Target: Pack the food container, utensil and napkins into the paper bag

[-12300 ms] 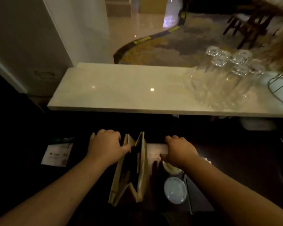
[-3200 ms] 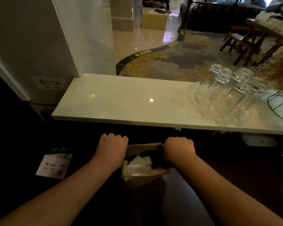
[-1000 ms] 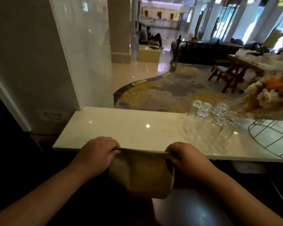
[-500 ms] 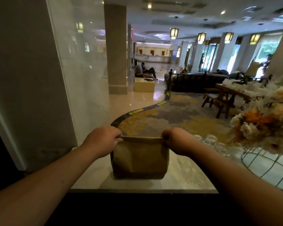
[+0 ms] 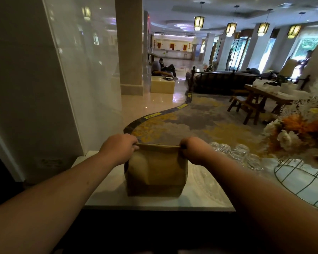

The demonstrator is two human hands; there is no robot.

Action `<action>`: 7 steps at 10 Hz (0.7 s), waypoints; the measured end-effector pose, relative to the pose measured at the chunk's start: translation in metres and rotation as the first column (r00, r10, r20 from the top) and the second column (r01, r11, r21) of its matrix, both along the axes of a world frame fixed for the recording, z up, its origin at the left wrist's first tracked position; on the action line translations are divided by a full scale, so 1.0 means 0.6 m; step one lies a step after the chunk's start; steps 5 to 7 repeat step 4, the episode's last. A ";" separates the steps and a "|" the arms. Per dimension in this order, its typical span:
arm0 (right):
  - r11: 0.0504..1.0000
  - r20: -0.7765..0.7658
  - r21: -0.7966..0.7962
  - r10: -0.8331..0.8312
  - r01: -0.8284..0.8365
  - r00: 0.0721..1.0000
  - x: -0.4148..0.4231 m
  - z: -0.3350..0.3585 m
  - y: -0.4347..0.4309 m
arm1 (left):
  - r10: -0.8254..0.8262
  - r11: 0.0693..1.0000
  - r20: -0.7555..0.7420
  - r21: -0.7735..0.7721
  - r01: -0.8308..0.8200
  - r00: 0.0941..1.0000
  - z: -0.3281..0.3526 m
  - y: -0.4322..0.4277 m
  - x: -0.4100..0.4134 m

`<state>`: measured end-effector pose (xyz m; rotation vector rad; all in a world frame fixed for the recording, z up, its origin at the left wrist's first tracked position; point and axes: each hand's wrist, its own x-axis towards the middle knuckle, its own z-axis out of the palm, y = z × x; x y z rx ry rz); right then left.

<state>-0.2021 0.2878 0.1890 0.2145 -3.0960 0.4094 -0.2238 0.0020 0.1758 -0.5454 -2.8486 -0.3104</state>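
2 hands, left hand (image 5: 118, 150) and right hand (image 5: 194, 150), pinch the closed paper bag (image 5: 155, 172) top on the counter (image 5: 202, 189); packing seems done

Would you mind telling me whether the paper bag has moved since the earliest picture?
Yes. The paper bag went up from the dark lower surface onto the pale marble counter, left of the glasses.

- Hotel lobby, seen from behind a marble service counter (image 5: 200, 197).
- Reception desk (image 5: 173, 54) at far end; hanging lanterns (image 5: 198, 22); patterned carpet (image 5: 200, 123); seating; upturned glasses (image 5: 233, 153); flower arrangement (image 5: 301, 132).
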 end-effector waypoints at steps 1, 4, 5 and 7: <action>1.000 -0.007 -0.014 -0.013 0.013 1.000 -0.004 -0.006 0.002 | 0.007 1.000 0.017 0.022 -0.007 1.000 -0.004 0.001 -0.002; 0.999 -0.002 -0.040 -0.005 0.004 1.000 -0.006 -0.004 0.000 | -0.009 0.999 -0.039 0.037 0.010 0.999 0.003 -0.001 0.008; 0.999 -0.002 -0.040 -0.005 0.004 1.000 -0.006 -0.004 0.000 | -0.009 0.999 -0.039 0.037 0.010 0.999 0.003 -0.001 0.008; 0.999 -0.002 -0.040 -0.005 0.004 1.000 -0.006 -0.004 0.000 | -0.009 0.999 -0.039 0.037 0.010 0.999 0.003 -0.001 0.008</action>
